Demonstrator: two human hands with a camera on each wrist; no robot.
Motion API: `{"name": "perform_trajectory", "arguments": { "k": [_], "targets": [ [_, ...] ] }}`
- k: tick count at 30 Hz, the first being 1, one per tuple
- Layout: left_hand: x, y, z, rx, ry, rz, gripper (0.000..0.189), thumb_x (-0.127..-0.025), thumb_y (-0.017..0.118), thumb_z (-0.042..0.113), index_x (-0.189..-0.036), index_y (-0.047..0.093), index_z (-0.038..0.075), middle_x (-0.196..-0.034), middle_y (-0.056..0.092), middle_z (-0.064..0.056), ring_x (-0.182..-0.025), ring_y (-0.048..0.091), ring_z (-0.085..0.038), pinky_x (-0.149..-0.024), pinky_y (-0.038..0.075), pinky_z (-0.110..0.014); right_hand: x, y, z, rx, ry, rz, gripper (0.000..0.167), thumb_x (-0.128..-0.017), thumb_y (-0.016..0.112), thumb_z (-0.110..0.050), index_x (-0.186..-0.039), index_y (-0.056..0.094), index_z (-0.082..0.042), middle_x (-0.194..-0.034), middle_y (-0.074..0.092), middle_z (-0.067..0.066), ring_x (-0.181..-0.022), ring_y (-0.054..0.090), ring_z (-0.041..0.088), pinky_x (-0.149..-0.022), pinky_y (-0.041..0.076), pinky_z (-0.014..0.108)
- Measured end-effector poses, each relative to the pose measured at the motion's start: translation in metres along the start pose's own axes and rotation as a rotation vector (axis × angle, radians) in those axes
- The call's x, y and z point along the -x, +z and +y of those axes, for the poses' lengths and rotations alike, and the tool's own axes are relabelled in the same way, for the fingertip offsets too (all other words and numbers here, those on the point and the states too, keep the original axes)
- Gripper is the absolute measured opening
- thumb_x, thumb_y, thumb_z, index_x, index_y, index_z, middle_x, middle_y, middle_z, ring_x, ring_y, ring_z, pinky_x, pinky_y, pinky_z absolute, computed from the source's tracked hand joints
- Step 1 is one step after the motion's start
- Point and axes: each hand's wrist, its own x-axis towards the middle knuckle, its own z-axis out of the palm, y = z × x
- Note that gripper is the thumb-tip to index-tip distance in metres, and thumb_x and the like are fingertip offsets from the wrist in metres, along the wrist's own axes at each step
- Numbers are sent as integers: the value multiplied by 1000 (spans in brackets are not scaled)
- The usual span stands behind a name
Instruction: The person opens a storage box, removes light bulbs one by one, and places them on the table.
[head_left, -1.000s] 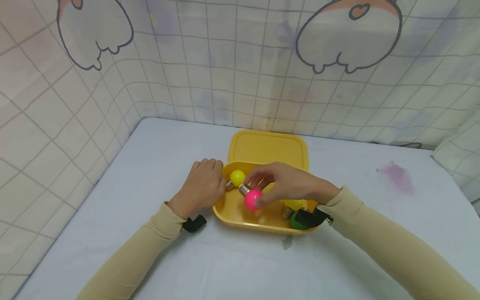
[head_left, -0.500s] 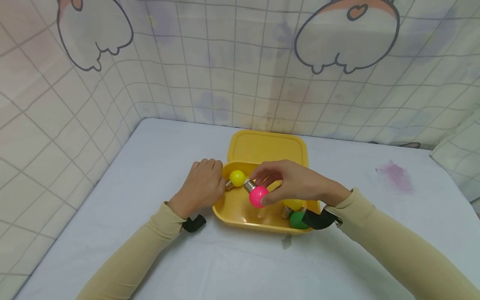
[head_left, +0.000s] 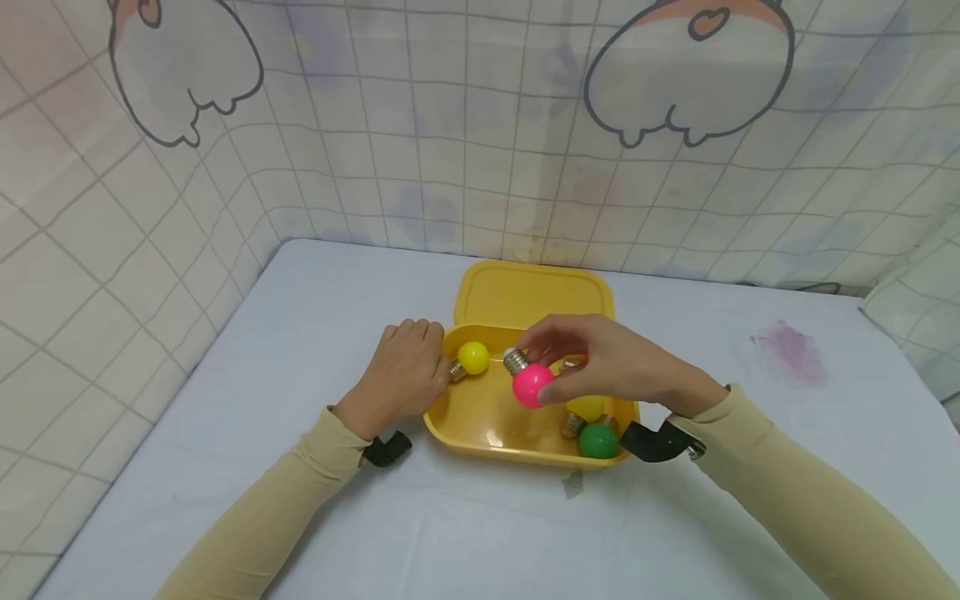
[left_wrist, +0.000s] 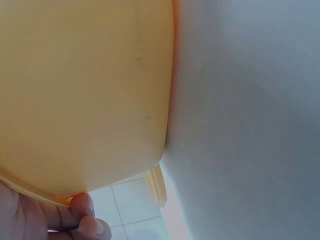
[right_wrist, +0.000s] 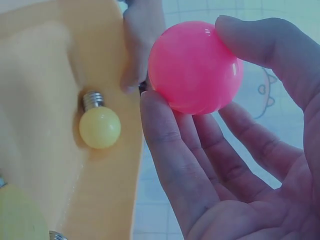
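My right hand holds a pink light bulb over the yellow box, its metal screw base tilted up to the left. In the right wrist view the thumb and fingers pinch the pink globe. My left hand grips the box's left rim; the left wrist view shows its fingers curled at the edge. Inside the box, a yellow bulb lies at the left. Another yellow bulb and a green bulb lie at the right, partly overlapping.
Behind the box lies its yellow lid, flat on the white-covered table. A further screw base shows beneath my right hand. Grid-patterned cloth hangs along the back and left.
My right hand has moved right and slightly away from me, carrying the pink light bulb, so more of the green bulb shows. The left hand stays at the rim.
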Motion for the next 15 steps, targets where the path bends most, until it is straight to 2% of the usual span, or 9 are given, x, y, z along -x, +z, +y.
{"name": "perform_trajectory", "arguments": {
  "k": [6, 15],
  "targets": [
    [0, 1, 0, -6, 1, 7, 18, -98, 43, 19, -89, 51, 6, -77, 43, -6, -75, 42, -25, -72, 29, -35, 8, -4, 4, 16, -10, 54, 45, -84, 83, -27, -126, 64, -28, -127, 68, -4, -119, 66, 20, -99, 57, 38],
    [0, 2, 0, 0, -5, 2, 18, -98, 43, 20, -92, 52, 5, -78, 44, -6, -76, 43, -26, -74, 30, -36, 18, -10, 12, -3, -13, 102, 48, -85, 84, -27, -128, 63, -28, -128, 69, -4, -118, 67, 20, -98, 57, 34]
  ]
}}
